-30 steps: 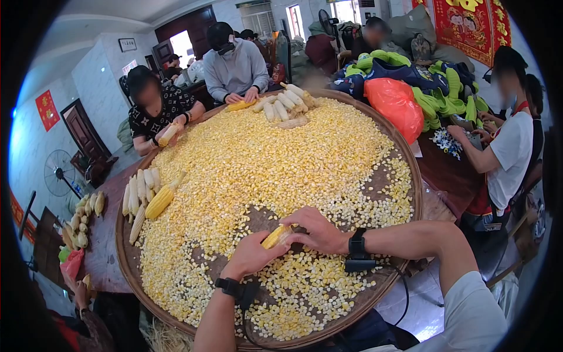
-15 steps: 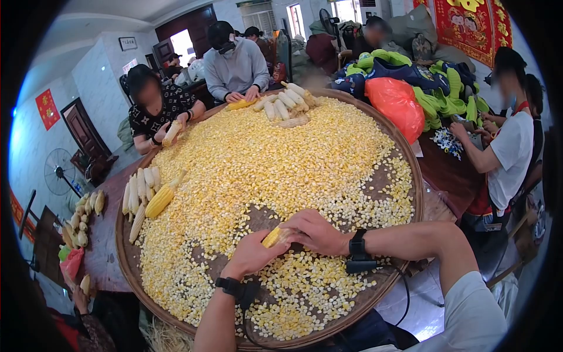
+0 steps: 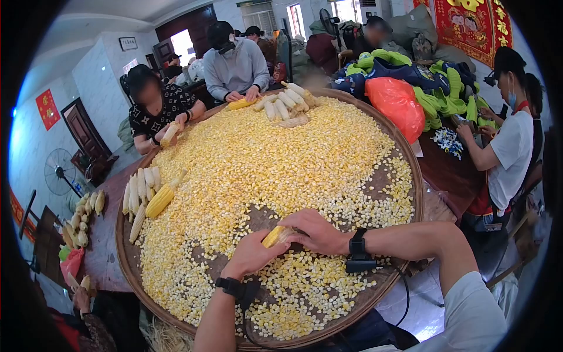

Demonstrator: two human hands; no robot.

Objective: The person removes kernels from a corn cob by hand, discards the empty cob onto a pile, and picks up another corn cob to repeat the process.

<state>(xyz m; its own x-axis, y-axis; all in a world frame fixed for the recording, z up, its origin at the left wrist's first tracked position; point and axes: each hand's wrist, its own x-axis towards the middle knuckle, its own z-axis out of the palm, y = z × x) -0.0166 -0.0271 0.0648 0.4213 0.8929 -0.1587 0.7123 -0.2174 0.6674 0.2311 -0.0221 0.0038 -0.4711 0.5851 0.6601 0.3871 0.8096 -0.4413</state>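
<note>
Between my hands is a partly stripped corn cob, yellow kernels on its left part and a paler, bare-looking part to the right. My left hand is closed around its near left end. From the right, my right hand grips the other end, thumb and fingers pressed against the cob. Some of the cob is hidden by my fingers. Beneath both hands lies a thick spread of loose corn kernels in a large round tray. Each wrist wears a black strap with a cable.
A yellow corn cob rests beside several stripped cobs at the tray's left. More bare cobs are piled at the far side. Two people across the tray hold cobs. A red plastic bag and green shoes stand right.
My right hand has shifted slightly along the cob, showing a little more of it. On the right, the person in white has raised their head and moved their hands.
</note>
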